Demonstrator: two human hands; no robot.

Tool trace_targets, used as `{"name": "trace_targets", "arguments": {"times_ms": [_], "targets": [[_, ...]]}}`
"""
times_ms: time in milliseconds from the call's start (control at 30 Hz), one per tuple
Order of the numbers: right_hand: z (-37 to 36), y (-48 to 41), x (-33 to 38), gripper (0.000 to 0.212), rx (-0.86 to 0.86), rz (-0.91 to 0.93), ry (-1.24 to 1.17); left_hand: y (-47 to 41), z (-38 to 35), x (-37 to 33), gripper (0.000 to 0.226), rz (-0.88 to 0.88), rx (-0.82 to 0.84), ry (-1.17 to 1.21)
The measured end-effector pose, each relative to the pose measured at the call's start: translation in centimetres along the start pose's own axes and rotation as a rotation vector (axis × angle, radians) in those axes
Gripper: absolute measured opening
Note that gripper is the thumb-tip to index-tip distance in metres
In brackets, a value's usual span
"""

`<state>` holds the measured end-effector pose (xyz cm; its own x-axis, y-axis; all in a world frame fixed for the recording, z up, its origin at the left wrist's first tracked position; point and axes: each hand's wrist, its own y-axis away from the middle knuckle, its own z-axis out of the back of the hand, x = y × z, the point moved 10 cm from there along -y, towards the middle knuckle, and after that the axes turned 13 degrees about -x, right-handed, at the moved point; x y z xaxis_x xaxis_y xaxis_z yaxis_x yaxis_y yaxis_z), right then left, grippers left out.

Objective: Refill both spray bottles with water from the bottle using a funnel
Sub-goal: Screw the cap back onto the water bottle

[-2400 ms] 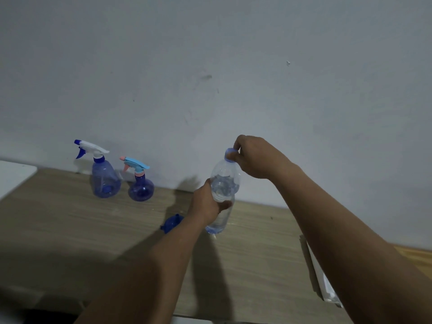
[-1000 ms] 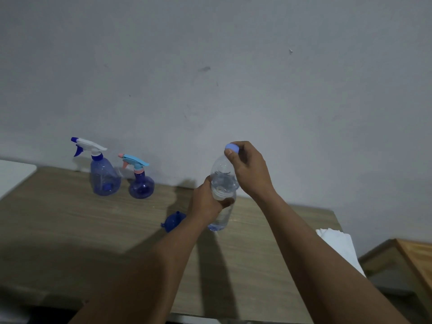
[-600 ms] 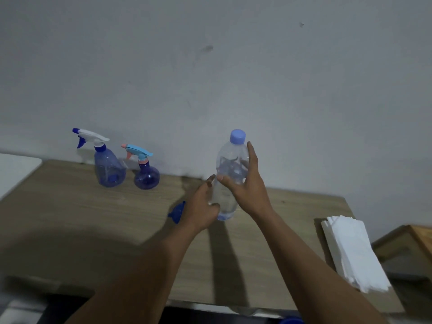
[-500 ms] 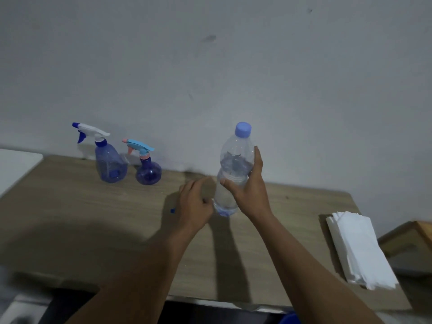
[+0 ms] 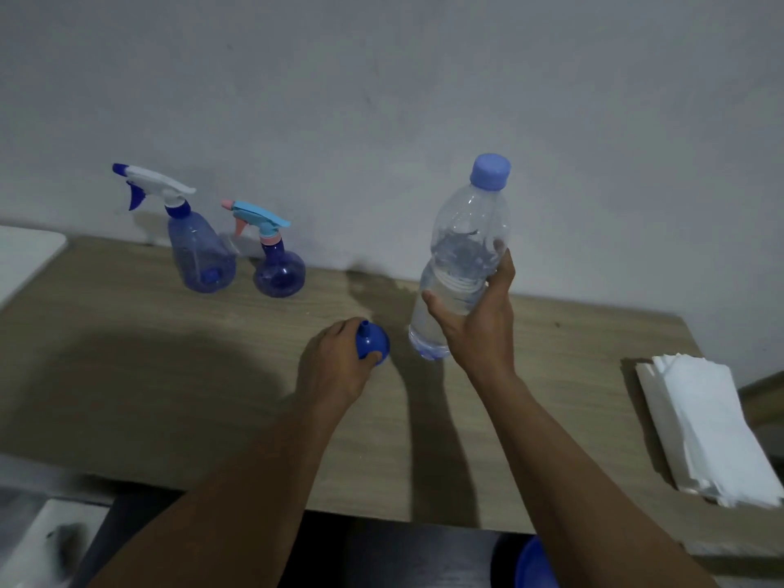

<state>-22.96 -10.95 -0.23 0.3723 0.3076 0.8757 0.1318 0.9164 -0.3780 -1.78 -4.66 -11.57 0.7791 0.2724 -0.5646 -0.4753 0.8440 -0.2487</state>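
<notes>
The grip on the bottle (image 5: 466, 235) has swapped over. A moment ago the left hand (image 5: 335, 367) held its body while the right hand (image 5: 479, 328) worked at the cap (image 5: 490, 171). Now the right hand alone is wrapped round the bottle's middle, tilting it a little toward the wall. The left hand has let go and dropped onto the funnel (image 5: 375, 343) just beside it, fingers curled over the bowl with the spout pointing up. The cap is on, and from here I can't tell whether it was loosened. The bottle's base looks barely off the counter (image 5: 148, 354), or perhaps touching it. The tall sprayer (image 5: 199, 256) and round sprayer (image 5: 279, 271) stand well apart by the wall, tops on. So no filling has begun, and I'd say the funnel comes up next, though a sprayer top must come off first
</notes>
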Motion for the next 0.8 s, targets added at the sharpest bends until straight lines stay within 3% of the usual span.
{"name": "trace_targets", "arguments": {"times_ms": [167, 467, 800], "targets": [[-0.7, -1.1, 0.4, 0.1, -0.012, -0.009, 0.022, -1.7, 0.1, 0.4, 0.059, 0.01, -0.007, 0.03], [-5.3, -4.1, 1.4, 0.12, -0.022, 0.039, 0.082, -8.5, 0.4, 1.6, 0.043, -0.022, -0.038, -0.029], [-8.3, -5.2, 1.4, 0.124, -0.099, 0.032, 0.038, -11.2, -1.5, 3.0, 0.046, 0.021, -0.028, -0.014]]}}
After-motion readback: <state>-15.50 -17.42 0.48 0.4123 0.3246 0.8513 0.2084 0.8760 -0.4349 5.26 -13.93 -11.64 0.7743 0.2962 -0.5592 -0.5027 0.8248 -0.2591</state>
